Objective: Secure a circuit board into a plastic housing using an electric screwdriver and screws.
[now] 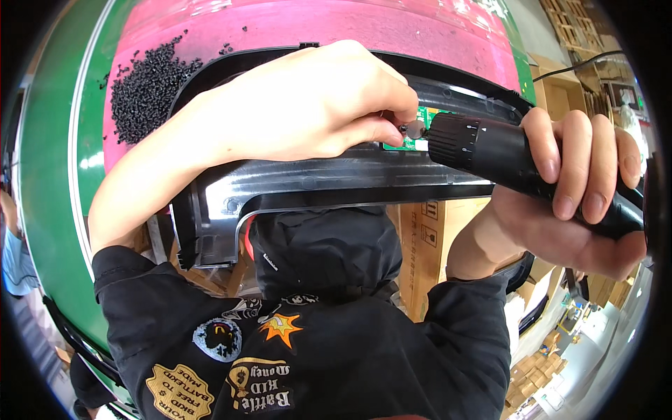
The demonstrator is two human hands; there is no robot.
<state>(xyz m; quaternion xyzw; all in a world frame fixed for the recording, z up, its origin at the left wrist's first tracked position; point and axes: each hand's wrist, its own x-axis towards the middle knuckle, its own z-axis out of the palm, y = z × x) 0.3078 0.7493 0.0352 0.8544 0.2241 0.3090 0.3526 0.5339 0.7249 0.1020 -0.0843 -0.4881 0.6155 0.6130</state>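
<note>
My right hand (574, 189) grips a black electric screwdriver (490, 150) whose tip points left at a small green circuit board (420, 136). The board sits in a long black plastic frame (315, 182) that lies across a pink mat (350, 24). My left hand (315, 98) rests on the frame, its fingertips pinched at the screwdriver's tip, right by the board. Whether a screw is held between the fingers is too small to tell. Both forearms come out of black sleeves with sewn patches.
A heap of small black screws (143, 87) lies on the pink mat at the upper left. A green surface (56, 161) borders the mat. Brown cardboard boxes (434, 245) stand below the frame, more at the right, and a black cable (581, 63) runs from the tool.
</note>
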